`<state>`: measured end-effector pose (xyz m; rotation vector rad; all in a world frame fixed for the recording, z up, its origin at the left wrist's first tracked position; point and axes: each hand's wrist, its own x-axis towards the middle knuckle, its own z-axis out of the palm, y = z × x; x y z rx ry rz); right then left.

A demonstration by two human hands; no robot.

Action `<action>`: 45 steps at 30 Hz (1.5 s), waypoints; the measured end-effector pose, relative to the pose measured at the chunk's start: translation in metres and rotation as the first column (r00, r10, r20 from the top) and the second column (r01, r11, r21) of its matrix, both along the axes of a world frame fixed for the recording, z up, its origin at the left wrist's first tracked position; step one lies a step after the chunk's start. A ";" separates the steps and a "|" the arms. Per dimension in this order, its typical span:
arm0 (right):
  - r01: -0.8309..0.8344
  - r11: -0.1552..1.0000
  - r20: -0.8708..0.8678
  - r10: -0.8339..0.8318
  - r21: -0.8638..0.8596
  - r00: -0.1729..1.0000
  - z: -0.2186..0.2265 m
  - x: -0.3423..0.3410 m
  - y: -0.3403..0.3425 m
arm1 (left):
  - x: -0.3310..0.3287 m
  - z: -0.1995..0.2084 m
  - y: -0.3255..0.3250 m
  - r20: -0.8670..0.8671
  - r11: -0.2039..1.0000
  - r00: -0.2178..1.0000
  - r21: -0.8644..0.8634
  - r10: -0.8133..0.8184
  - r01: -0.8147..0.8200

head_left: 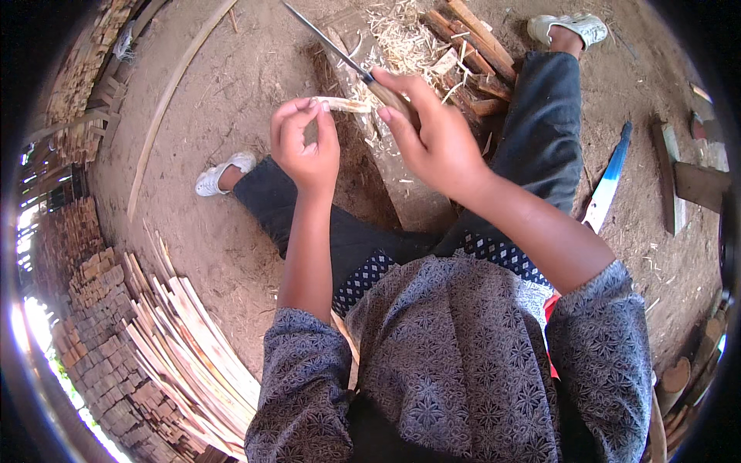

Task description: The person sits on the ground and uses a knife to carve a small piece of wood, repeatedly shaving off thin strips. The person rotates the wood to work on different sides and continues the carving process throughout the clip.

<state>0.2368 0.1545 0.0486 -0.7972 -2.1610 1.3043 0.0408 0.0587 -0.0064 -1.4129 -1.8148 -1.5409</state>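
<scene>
Between the thumb and fingers of my left hand [307,147] is a short, pale strip of wood [345,104], held near its left end. My right hand [436,139] grips the wooden handle of a knife [332,46], whose long narrow dark blade points up and to the left. The strip's right end lies close to the knife handle and my right thumb; whether they touch I cannot tell. Both hands are above a wooden plank [413,189] that runs away from me between my legs. Thin wood shavings [397,35] lie heaped at its far part.
Several reddish-brown wood pieces [478,46] lie beside the shavings. On the dirt floor to the right rests a blue-and-white blade-shaped object [607,181]. Long pale wood strips [185,324] and stacked short wood pieces [96,301] fill the left side. A wooden block [698,185] stands far right.
</scene>
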 end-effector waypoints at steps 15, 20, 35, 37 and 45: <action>0.111 0.994 -0.186 -0.108 0.008 0.977 0.009 -0.005 0.011 | -0.005 -0.002 0.005 0.185 0.997 0.980 -0.018 -0.073 0.077; -0.096 0.995 0.202 0.090 0.019 0.975 -0.042 -0.003 0.024 | -0.006 -0.004 0.002 -0.019 0.993 0.997 -0.088 -0.079 0.077; 0.017 1.000 -0.118 -0.016 0.012 0.993 0.012 -0.002 -0.003 | 0.005 0.005 -0.004 -0.073 0.992 0.997 -0.122 -0.036 0.027; -0.144 0.989 0.441 0.115 0.032 0.890 -0.080 0.013 0.013 | 0.009 0.005 0.005 -0.059 0.996 0.997 -0.086 -0.041 0.036; 0.034 0.996 -0.002 -0.035 -0.078 0.999 -0.026 0.012 0.023 | 0.004 0.000 -0.001 0.014 0.993 0.994 -0.039 -0.110 0.111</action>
